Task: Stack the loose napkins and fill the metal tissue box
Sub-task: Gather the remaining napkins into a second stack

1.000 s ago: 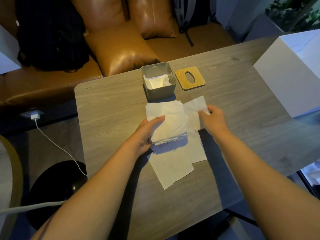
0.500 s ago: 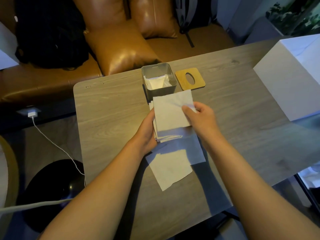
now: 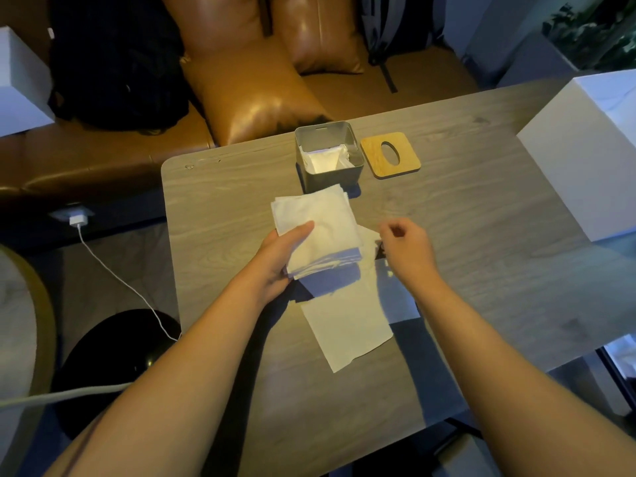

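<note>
Head view showed my left hand [image 3: 280,258] clamped on the napkin stack [image 3: 318,230] before the tissue box [image 3: 328,154]; right hand [image 3: 404,251] hung empty, loosely curled. Uneven edges could slip, I judged.

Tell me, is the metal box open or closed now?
Open. The metal box has no cover on; its wooden lid lies beside it on the table, and napkins show inside.

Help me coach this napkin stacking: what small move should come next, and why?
Probably the right hand, empty and hovering, should drop to the loose white paper napkins on the grey wooden table and lift the top one onto the white napkin stack that the left hand holds. Loose sheets remain.
</note>
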